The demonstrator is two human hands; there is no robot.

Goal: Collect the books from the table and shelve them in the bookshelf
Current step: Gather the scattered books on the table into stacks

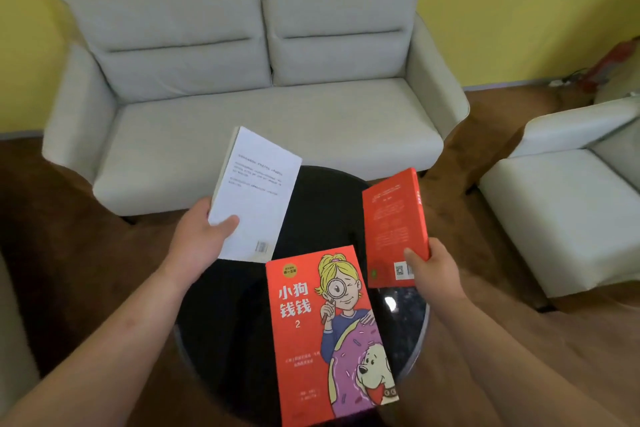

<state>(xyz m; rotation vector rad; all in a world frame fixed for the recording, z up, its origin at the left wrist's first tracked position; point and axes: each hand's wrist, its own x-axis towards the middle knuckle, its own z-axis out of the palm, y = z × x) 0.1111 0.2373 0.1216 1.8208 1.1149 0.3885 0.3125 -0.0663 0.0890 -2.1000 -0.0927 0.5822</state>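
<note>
Nearest the person, a red paperback with a cartoon girl and dog on its cover [325, 333] lies flat, face up, on the round glossy black table [221, 340]. Its long axis runs almost straight away from the person, with the far end leaning slightly left. It sits in the gap between the two hands and on the near side of both. Its right long edge runs just beside the right forearm, while the left forearm is well apart from it.

Further out, the left hand [199, 243] pinches the near left corner of a white paperback with small printed text and a barcode [258, 194]. The thumb lies on top and the fingers are hidden beneath. The book is held off the table and angled up and away, its near corner just beside the lying book's far left corner.

The right hand [434, 274] grips a plain red paperback, back cover up [393, 229], by its near right edge, thumb over the cover, and holds it above the table's right side.

With both hands occupied, the table book probably calls for moving one held book into the other hand first. The right hand looks better placed to take it along that right edge.

Beyond the table stand a pale grey two-seat fabric sofa [242, 121] and, off to the right, a matching armchair [561, 204]. No bookshelf is in view.
</note>
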